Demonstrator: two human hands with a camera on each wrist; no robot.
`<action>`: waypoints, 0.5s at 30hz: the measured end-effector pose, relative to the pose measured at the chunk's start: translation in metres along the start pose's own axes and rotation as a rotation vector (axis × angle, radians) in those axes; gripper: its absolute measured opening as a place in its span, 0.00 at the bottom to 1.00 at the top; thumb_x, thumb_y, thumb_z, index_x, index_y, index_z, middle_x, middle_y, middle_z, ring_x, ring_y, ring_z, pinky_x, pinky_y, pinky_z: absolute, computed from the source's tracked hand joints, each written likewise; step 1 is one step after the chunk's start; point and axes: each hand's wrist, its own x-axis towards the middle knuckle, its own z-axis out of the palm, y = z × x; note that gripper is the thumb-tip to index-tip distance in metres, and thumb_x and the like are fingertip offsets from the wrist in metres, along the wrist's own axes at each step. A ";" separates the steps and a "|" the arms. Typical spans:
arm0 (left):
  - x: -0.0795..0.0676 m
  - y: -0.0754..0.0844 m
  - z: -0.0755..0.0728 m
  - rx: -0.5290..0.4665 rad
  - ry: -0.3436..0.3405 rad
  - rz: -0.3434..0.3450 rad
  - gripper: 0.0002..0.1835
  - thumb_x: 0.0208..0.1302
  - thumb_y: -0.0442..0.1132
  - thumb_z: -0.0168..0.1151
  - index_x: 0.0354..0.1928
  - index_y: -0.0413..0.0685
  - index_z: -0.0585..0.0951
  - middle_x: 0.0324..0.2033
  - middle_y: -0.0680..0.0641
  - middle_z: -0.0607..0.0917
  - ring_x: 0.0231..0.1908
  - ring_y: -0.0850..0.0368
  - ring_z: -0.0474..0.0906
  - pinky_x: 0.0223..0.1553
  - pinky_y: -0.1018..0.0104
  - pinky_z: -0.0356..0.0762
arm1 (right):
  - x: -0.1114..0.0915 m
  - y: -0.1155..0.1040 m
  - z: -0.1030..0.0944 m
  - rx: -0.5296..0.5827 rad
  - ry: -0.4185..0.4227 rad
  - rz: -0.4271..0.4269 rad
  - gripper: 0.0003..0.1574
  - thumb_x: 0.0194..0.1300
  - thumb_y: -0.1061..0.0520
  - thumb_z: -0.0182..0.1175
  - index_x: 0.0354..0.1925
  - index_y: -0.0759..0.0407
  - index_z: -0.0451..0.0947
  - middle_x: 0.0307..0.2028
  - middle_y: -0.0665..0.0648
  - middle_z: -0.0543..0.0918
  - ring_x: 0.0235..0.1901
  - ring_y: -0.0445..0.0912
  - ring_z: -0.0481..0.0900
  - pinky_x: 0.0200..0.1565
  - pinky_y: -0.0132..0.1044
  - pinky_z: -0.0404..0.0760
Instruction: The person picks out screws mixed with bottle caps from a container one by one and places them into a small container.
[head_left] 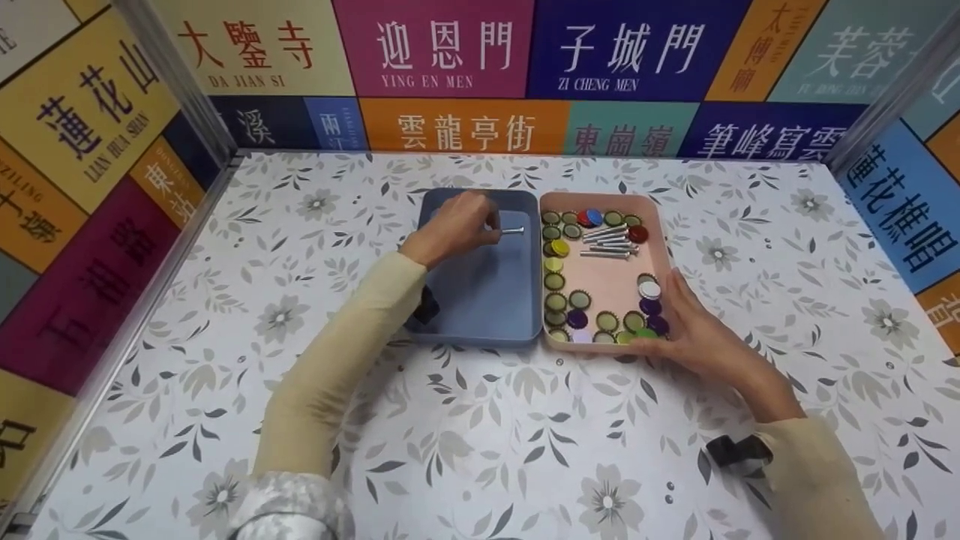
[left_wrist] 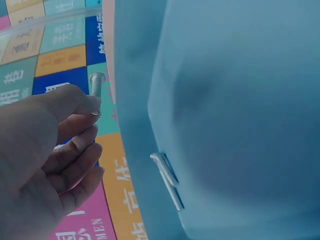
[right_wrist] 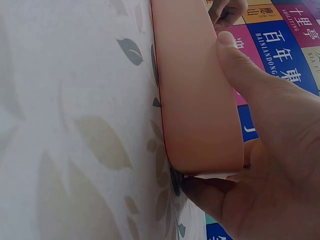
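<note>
My left hand (head_left: 459, 225) hangs over the blue box (head_left: 480, 339), pinching a silver screw (head_left: 513, 230) between thumb and fingertips. In the left wrist view the flared head of this screw (left_wrist: 97, 84) sticks out past the thumb. Two more screws (left_wrist: 169, 181) lie inside the blue box along its wall. My right hand (head_left: 701, 341) grips the front right corner of the pink box (head_left: 600, 347), its digits spread along two walls. Inside the pink box lie a bunch of silver screws (head_left: 611, 246) and many bottle caps (head_left: 555, 281), some green, yellow, purple, red and white.
Both boxes stand side by side on a tabletop (head_left: 480, 450) covered in a floral print. Panels with Chinese lettering (head_left: 450, 52) wall off the back and both sides. A dark wrist camera (head_left: 739, 451) is strapped at the right sleeve.
</note>
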 end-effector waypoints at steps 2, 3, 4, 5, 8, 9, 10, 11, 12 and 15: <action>0.001 -0.004 0.001 -0.001 -0.007 -0.016 0.09 0.60 0.37 0.65 0.39 0.39 0.88 0.39 0.42 0.89 0.39 0.49 0.83 0.46 0.55 0.81 | 0.001 0.000 0.000 -0.002 0.004 -0.009 0.81 0.54 0.25 0.66 0.78 0.50 0.21 0.78 0.58 0.19 0.76 0.71 0.32 0.72 0.68 0.43; 0.002 -0.007 0.001 0.000 -0.007 -0.023 0.09 0.60 0.37 0.65 0.39 0.39 0.88 0.38 0.42 0.89 0.39 0.49 0.83 0.45 0.54 0.81 | 0.001 0.000 0.001 -0.004 0.004 -0.013 0.81 0.54 0.25 0.67 0.78 0.50 0.21 0.78 0.58 0.20 0.76 0.71 0.32 0.72 0.68 0.43; 0.002 -0.009 0.001 0.003 -0.006 -0.031 0.09 0.60 0.36 0.65 0.39 0.39 0.88 0.38 0.42 0.89 0.38 0.50 0.83 0.45 0.54 0.81 | 0.001 0.000 0.001 -0.004 0.004 -0.016 0.81 0.54 0.25 0.67 0.78 0.50 0.21 0.78 0.58 0.20 0.76 0.71 0.32 0.72 0.68 0.43; 0.002 -0.011 0.002 0.001 -0.005 -0.040 0.09 0.60 0.36 0.65 0.38 0.39 0.87 0.37 0.42 0.89 0.37 0.50 0.82 0.45 0.54 0.81 | 0.002 0.000 0.001 -0.003 0.002 -0.016 0.81 0.54 0.25 0.67 0.78 0.50 0.21 0.78 0.58 0.20 0.76 0.71 0.32 0.72 0.68 0.43; 0.003 -0.019 0.003 0.031 0.019 -0.049 0.08 0.60 0.35 0.64 0.37 0.38 0.87 0.35 0.42 0.89 0.34 0.49 0.80 0.43 0.53 0.81 | 0.002 0.000 0.001 -0.002 -0.002 -0.016 0.81 0.54 0.25 0.66 0.78 0.50 0.21 0.78 0.58 0.20 0.77 0.71 0.31 0.73 0.67 0.42; 0.003 -0.021 0.004 0.050 0.033 -0.046 0.08 0.59 0.34 0.63 0.36 0.38 0.87 0.34 0.41 0.89 0.33 0.48 0.81 0.42 0.52 0.80 | 0.002 0.000 0.001 -0.004 -0.004 -0.015 0.81 0.54 0.24 0.66 0.78 0.50 0.21 0.78 0.58 0.19 0.76 0.71 0.31 0.73 0.67 0.42; 0.004 -0.024 0.005 0.070 0.046 -0.043 0.08 0.59 0.34 0.63 0.35 0.37 0.87 0.33 0.40 0.89 0.33 0.47 0.81 0.42 0.51 0.80 | 0.002 0.000 0.001 -0.006 -0.004 -0.015 0.81 0.54 0.24 0.65 0.78 0.50 0.21 0.78 0.59 0.19 0.76 0.71 0.31 0.73 0.68 0.42; 0.004 -0.026 0.006 0.089 0.057 -0.040 0.08 0.60 0.34 0.63 0.34 0.37 0.87 0.32 0.40 0.88 0.33 0.46 0.81 0.41 0.50 0.80 | 0.002 0.000 0.001 -0.007 -0.004 -0.014 0.81 0.54 0.24 0.66 0.78 0.50 0.20 0.78 0.59 0.19 0.76 0.72 0.32 0.72 0.68 0.42; 0.005 -0.028 0.007 0.110 0.064 -0.038 0.08 0.60 0.34 0.62 0.34 0.36 0.87 0.32 0.39 0.88 0.33 0.44 0.82 0.41 0.49 0.80 | 0.002 0.000 0.000 -0.008 -0.004 -0.014 0.81 0.54 0.24 0.66 0.78 0.50 0.20 0.78 0.59 0.19 0.76 0.72 0.32 0.72 0.68 0.42; 0.007 -0.032 0.007 0.161 0.072 -0.037 0.09 0.62 0.34 0.61 0.33 0.34 0.87 0.33 0.36 0.88 0.35 0.40 0.83 0.41 0.47 0.79 | 0.000 0.001 0.000 0.000 -0.006 -0.012 0.81 0.54 0.25 0.66 0.78 0.50 0.20 0.77 0.58 0.18 0.76 0.72 0.31 0.72 0.68 0.42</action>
